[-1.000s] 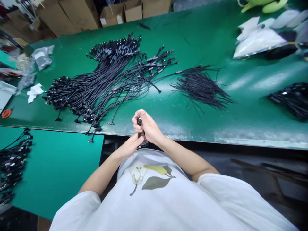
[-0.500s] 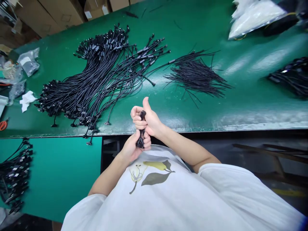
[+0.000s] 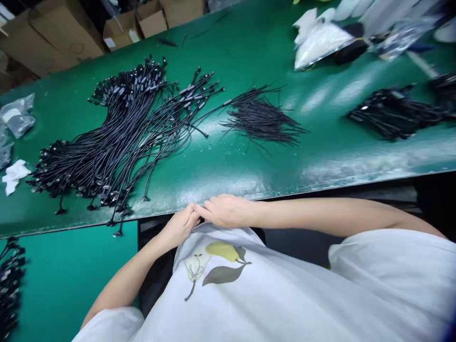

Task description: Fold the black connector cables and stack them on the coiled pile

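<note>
My left hand (image 3: 183, 224) and my right hand (image 3: 225, 210) meet at the table's front edge, close to my shirt. Both are closed, backs up, with the fingertips touching near the middle. The folded black cable seen in their grip half a second ago is now hidden under them. Beyond the hands, to the left, lies a large spread of black cables (image 3: 117, 123) with small connectors at both ends. A pile of thin black ties (image 3: 265, 121) lies ahead and slightly right of my hands.
Folded black cable bundles (image 3: 392, 114) lie at the right, below a white plastic bag (image 3: 322, 45). A lower green surface (image 3: 81, 280) at the left holds more cables (image 3: 10, 289). Cardboard boxes (image 3: 67, 33) stand behind the green table (image 3: 245, 175).
Both hands have come down toward my body and turned backs up, covering the cable. My right elbow has swung outward. The view has shifted to the right.
</note>
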`<state>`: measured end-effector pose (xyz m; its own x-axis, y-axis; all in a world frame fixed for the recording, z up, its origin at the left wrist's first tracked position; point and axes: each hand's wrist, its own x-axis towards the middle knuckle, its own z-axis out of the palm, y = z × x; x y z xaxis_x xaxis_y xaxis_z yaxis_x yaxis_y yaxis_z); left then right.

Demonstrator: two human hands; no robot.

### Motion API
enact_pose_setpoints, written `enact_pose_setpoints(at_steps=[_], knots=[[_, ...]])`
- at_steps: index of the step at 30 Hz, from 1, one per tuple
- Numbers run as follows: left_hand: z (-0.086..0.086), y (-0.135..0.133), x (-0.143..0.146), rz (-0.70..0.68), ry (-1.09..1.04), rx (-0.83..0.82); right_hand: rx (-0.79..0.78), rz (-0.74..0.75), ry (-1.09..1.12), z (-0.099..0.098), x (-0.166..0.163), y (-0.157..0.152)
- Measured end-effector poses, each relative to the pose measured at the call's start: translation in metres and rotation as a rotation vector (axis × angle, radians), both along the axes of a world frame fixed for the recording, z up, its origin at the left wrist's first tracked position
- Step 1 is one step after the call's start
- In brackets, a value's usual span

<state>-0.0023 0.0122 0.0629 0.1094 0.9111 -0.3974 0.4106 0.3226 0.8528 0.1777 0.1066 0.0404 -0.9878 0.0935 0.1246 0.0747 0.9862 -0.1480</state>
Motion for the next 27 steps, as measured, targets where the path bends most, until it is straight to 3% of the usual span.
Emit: enact_pose_setpoints(at_steps=[3,8,11,14,16,20,23,25,26,27], knots=[[0.004,-0.004,0.002,-0.138,0.103,0.088,-0.035,-0.026,-0.084,0.005,0.005,-0.008],[-0.010,-0.004,0.009,-0.186,0.260,0.181,-0.111,-0.022,-0.174,0.000,0.010,-0.007],[-0.009,0.007,0.009,-0.234,0.205,0.038,-0.026,0.006,-0.090,-0.002,0.014,0.002],[-0.001,0.024,0.008,-0.281,-0.042,-0.183,0.073,0.062,0.018,0.003,0.018,0.015],[0.004,0.034,0.010,-0.285,-0.168,-0.239,0.054,0.077,0.001,0.007,0.019,0.022],[0.002,0.038,0.021,-0.356,0.028,-0.137,-0.201,0.078,-0.188,0.003,0.022,0.031],[-0.010,0.028,0.023,-0.384,0.129,-0.102,-0.492,0.087,-0.190,-0.004,0.040,0.062],[-0.019,0.024,0.017,-0.282,0.038,-0.158,-0.559,-0.120,0.010,-0.009,0.062,0.105],[-0.022,0.023,0.013,-0.161,-0.033,-0.171,-0.519,-0.311,0.152,-0.012,0.074,0.131],[-0.024,0.025,0.010,-0.004,-0.120,-0.163,-0.399,-0.615,0.325,-0.015,0.087,0.160]])
